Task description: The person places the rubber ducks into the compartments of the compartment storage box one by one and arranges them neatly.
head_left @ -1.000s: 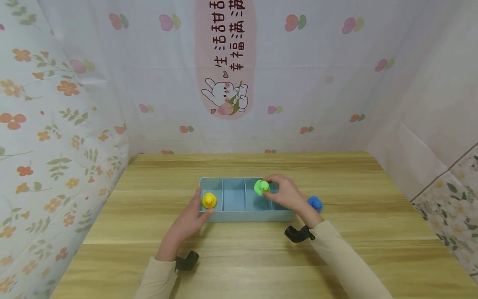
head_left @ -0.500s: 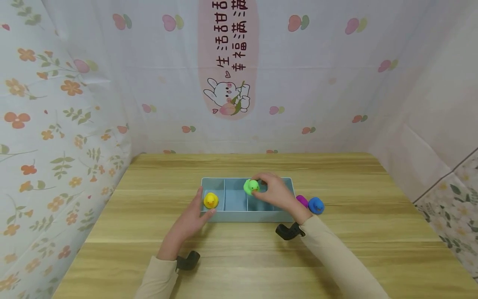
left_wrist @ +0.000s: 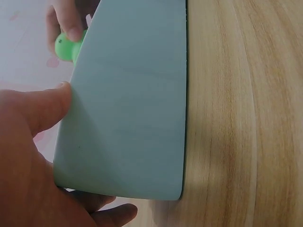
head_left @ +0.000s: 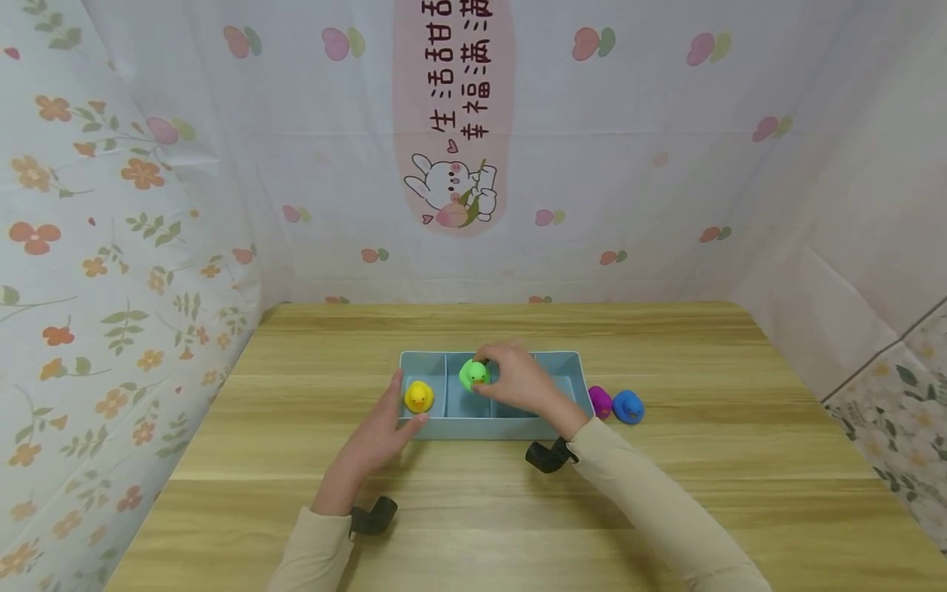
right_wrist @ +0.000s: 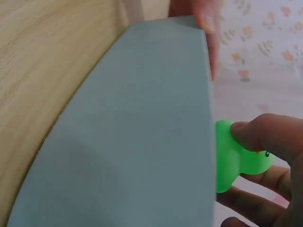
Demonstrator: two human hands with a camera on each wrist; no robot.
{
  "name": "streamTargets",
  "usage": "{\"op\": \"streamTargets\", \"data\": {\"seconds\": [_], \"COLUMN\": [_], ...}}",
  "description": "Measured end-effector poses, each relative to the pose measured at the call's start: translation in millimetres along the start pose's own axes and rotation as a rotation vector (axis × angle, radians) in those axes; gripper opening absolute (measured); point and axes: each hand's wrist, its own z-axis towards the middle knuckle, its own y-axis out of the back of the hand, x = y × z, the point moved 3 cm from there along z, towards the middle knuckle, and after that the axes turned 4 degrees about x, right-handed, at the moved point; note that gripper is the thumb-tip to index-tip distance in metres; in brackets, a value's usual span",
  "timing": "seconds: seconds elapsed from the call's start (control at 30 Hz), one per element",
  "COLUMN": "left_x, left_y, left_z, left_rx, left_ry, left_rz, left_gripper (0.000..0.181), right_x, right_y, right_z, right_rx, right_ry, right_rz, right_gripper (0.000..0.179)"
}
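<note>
This looks like a cosy little nook, more like a home than a shop, but I can't tell which room. A wooden table (head_left: 473, 518) sits at six o'clock. A back cloth (head_left: 636, 181) hangs at twelve o'clock, with a bunny (head_left: 444, 184) and big writing (head_left: 442, 78) on it. A wrinkly cloth with orange flowers (head_left: 81, 288) hangs at nine o'clock. Another pale cloth (head_left: 851, 205) is at three o'clock. A yellow toy duck (head_left: 418, 398) sits at seven o'clock.
</note>
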Motion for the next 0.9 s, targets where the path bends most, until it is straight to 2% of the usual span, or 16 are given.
{"op": "streamTargets", "data": {"seconds": [0.23, 0.47, 0.9], "left_x": [0.9, -1.2, 1.1], "left_y": [-0.6, -0.8, -0.6], "left_z": [0.8, -0.2, -0.3], "left_rx": [-0.007, -0.009, -0.008], "left_ry": [-0.021, -0.008, 0.005], "left_rz": [-0.010, -0.011, -0.013], "left_gripper": [0.088, 0.085, 0.086], "right_x": [5.4, 10.7, 10.3], "right_y": [-12.7, -23.3, -34.7], "right_z": [3.8, 5.1, 12.5], "right_rx": [0.029, 0.084, 0.108], "right_ry": [-0.022, -0.069, -0.124], "right_rz": [-0.136, -0.278, -0.338], "right_gripper": [0.025, 0.030, 0.029]}}
